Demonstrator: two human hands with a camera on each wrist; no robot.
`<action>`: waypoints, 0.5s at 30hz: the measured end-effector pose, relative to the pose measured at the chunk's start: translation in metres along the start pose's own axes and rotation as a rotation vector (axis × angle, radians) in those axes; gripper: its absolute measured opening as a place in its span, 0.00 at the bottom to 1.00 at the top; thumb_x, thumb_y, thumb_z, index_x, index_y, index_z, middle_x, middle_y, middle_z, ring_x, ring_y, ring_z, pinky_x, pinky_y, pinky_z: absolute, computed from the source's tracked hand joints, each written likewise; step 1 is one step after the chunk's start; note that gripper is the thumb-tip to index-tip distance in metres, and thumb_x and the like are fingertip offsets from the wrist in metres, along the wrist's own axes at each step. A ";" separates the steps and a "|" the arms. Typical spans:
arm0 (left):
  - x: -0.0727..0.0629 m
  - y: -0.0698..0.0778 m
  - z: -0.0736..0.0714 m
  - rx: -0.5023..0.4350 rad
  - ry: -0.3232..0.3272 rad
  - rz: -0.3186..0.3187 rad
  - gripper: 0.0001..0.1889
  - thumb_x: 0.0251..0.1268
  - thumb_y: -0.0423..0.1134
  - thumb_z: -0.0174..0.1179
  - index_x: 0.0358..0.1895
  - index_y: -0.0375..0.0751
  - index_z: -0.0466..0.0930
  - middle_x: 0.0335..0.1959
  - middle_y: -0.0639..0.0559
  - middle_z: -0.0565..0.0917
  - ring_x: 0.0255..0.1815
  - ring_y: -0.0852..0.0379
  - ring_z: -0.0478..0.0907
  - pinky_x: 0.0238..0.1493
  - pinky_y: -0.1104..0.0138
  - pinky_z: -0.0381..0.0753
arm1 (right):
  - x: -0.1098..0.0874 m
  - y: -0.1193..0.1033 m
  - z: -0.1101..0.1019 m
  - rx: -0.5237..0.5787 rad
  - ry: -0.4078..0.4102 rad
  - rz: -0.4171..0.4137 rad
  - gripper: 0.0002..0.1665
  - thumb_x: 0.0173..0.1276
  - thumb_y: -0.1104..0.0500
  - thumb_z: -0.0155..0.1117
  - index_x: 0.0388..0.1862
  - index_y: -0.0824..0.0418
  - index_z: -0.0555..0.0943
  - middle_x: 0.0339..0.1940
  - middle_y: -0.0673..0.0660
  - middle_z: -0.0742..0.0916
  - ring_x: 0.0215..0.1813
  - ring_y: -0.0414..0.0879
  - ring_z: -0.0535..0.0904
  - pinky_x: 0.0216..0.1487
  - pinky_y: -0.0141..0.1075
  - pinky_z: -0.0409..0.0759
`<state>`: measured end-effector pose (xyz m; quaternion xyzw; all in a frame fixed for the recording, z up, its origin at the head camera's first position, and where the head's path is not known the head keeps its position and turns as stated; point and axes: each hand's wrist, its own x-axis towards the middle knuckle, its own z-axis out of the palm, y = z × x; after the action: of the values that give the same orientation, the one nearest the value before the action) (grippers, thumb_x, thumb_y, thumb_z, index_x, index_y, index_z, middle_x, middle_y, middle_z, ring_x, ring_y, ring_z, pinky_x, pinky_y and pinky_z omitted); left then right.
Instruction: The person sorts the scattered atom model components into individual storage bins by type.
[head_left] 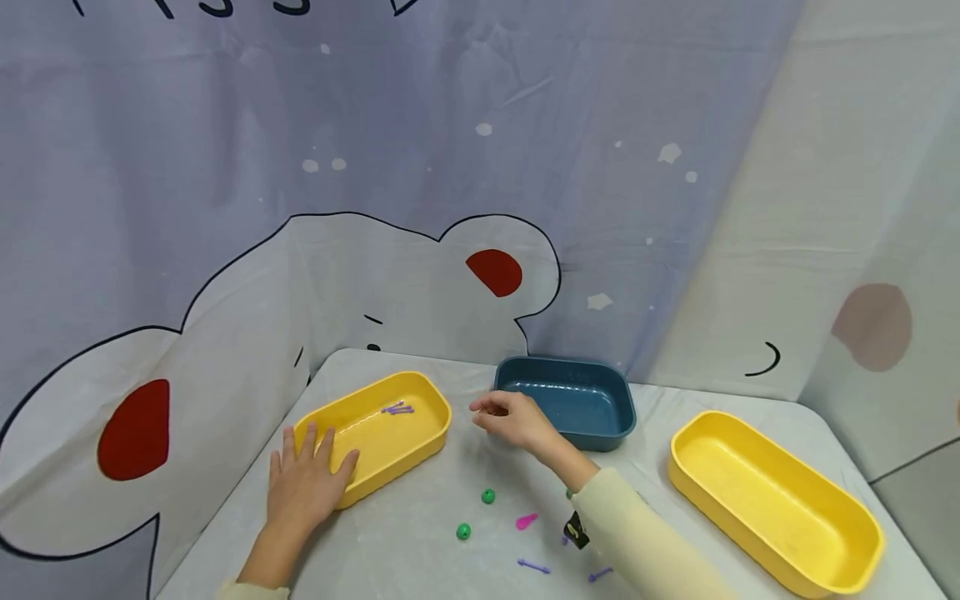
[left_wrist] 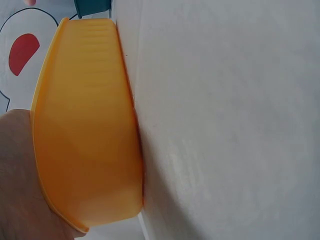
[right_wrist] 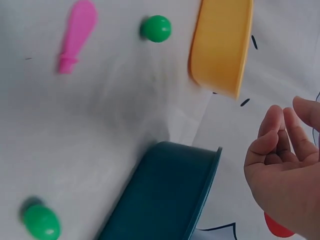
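Observation:
My left hand (head_left: 303, 483) rests with spread, straight fingers over the near end of the left yellow tray (head_left: 390, 471). In the left wrist view that hand (left_wrist: 20, 180) lies along the rim, beside the tray's outer wall (left_wrist: 90, 125). A few small purple sticks (head_left: 397, 409) lie inside, toward the far end. My right hand (head_left: 517, 419) hovers between this tray and the dark teal tray (head_left: 592, 408), overlapping the teal one's near left corner in the head view. Its fingers are loosely bent, with nothing visible between them in the right wrist view (right_wrist: 285, 150).
Green beads (head_left: 488, 496), a pink club-shaped piece (head_left: 527, 522) and purple sticks (head_left: 534, 567) are scattered on the white-covered table, some partly behind the right sleeve (head_left: 645, 533). Another yellow tray (head_left: 780, 500) stands at the right. A printed curtain (head_left: 420, 125) hangs behind.

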<state>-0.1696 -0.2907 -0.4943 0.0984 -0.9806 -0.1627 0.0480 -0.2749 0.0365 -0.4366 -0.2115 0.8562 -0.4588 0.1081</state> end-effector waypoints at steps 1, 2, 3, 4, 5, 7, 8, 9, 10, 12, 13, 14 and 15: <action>0.000 0.000 0.000 0.000 -0.001 0.000 0.45 0.75 0.68 0.39 0.77 0.32 0.59 0.79 0.27 0.50 0.80 0.24 0.32 0.73 0.30 0.35 | -0.003 0.002 -0.002 -0.004 -0.001 -0.006 0.12 0.72 0.54 0.66 0.51 0.54 0.87 0.38 0.48 0.85 0.39 0.44 0.78 0.41 0.34 0.80; 0.000 0.000 0.000 -0.001 -0.002 0.001 0.44 0.76 0.68 0.39 0.77 0.32 0.58 0.79 0.27 0.50 0.79 0.24 0.31 0.73 0.30 0.35 | -0.006 0.004 -0.003 -0.008 -0.003 -0.013 0.12 0.72 0.54 0.67 0.51 0.55 0.87 0.38 0.48 0.85 0.39 0.44 0.78 0.41 0.34 0.80; 0.001 0.000 0.000 -0.001 -0.003 0.000 0.44 0.76 0.67 0.40 0.77 0.32 0.58 0.79 0.27 0.50 0.79 0.24 0.31 0.73 0.30 0.34 | -0.009 0.006 -0.005 -0.008 -0.005 -0.019 0.13 0.72 0.54 0.67 0.51 0.56 0.87 0.39 0.48 0.85 0.40 0.43 0.77 0.41 0.34 0.80; 0.001 0.000 0.000 0.002 -0.004 0.000 0.44 0.76 0.67 0.40 0.77 0.32 0.58 0.80 0.27 0.50 0.79 0.24 0.31 0.73 0.30 0.34 | -0.012 0.008 -0.006 -0.008 -0.009 -0.027 0.13 0.72 0.54 0.67 0.52 0.55 0.87 0.39 0.47 0.85 0.40 0.43 0.77 0.42 0.34 0.80; 0.001 0.000 0.000 0.006 -0.004 -0.001 0.43 0.76 0.67 0.40 0.78 0.32 0.58 0.80 0.28 0.50 0.80 0.24 0.31 0.74 0.30 0.34 | -0.014 0.009 -0.007 -0.003 -0.014 -0.033 0.13 0.72 0.54 0.67 0.52 0.55 0.87 0.39 0.47 0.86 0.41 0.43 0.78 0.42 0.34 0.80; 0.001 0.000 0.000 0.008 0.002 -0.001 0.43 0.77 0.66 0.41 0.77 0.32 0.58 0.80 0.28 0.50 0.80 0.24 0.32 0.74 0.31 0.35 | -0.019 0.013 -0.010 0.000 -0.022 -0.049 0.13 0.72 0.54 0.67 0.53 0.56 0.87 0.41 0.47 0.86 0.42 0.43 0.78 0.43 0.34 0.80; 0.000 0.000 0.000 0.008 0.004 -0.001 0.43 0.77 0.66 0.41 0.77 0.32 0.59 0.79 0.27 0.50 0.80 0.24 0.32 0.74 0.30 0.35 | -0.022 0.014 -0.011 0.000 -0.024 -0.055 0.13 0.72 0.54 0.67 0.53 0.55 0.87 0.42 0.47 0.87 0.42 0.43 0.79 0.43 0.34 0.81; 0.000 0.000 0.000 0.005 0.007 0.001 0.43 0.76 0.66 0.41 0.77 0.31 0.59 0.79 0.27 0.51 0.79 0.24 0.32 0.73 0.30 0.35 | -0.024 0.016 -0.012 0.001 -0.027 -0.052 0.13 0.72 0.54 0.67 0.53 0.54 0.87 0.42 0.47 0.87 0.42 0.42 0.79 0.44 0.34 0.81; 0.000 0.001 0.000 0.005 0.009 0.002 0.43 0.76 0.66 0.41 0.77 0.31 0.59 0.79 0.27 0.51 0.79 0.24 0.32 0.74 0.30 0.35 | -0.026 0.018 -0.013 0.000 -0.030 -0.050 0.13 0.72 0.54 0.67 0.53 0.53 0.87 0.42 0.47 0.87 0.42 0.42 0.79 0.43 0.34 0.81; 0.000 0.001 0.000 0.003 0.009 0.003 0.43 0.76 0.66 0.41 0.77 0.31 0.59 0.79 0.27 0.51 0.79 0.24 0.32 0.74 0.30 0.35 | -0.031 0.022 -0.016 -0.001 -0.033 -0.041 0.12 0.72 0.53 0.67 0.52 0.52 0.87 0.41 0.47 0.87 0.42 0.42 0.79 0.43 0.34 0.81; 0.000 0.001 -0.001 0.003 0.007 0.005 0.43 0.76 0.66 0.40 0.77 0.31 0.59 0.79 0.27 0.51 0.79 0.24 0.32 0.73 0.30 0.35 | -0.034 0.024 -0.017 0.002 -0.036 -0.034 0.12 0.72 0.53 0.67 0.52 0.51 0.87 0.41 0.47 0.87 0.41 0.42 0.80 0.42 0.34 0.81; -0.001 0.001 -0.001 0.006 0.004 0.006 0.44 0.76 0.67 0.39 0.77 0.32 0.59 0.79 0.27 0.51 0.79 0.24 0.32 0.73 0.30 0.35 | -0.037 0.025 -0.019 0.006 -0.039 -0.028 0.11 0.72 0.53 0.67 0.51 0.51 0.87 0.40 0.47 0.87 0.41 0.42 0.80 0.42 0.34 0.81; -0.001 0.001 -0.001 0.007 0.003 0.008 0.44 0.76 0.68 0.39 0.77 0.32 0.59 0.79 0.27 0.51 0.79 0.24 0.32 0.73 0.30 0.35 | -0.040 0.027 -0.020 0.014 -0.042 -0.020 0.11 0.72 0.53 0.67 0.51 0.50 0.87 0.39 0.47 0.86 0.40 0.43 0.81 0.42 0.35 0.81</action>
<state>-0.1689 -0.2896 -0.4930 0.0950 -0.9814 -0.1590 0.0496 -0.2538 0.0831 -0.4484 -0.2288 0.8485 -0.4612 0.1228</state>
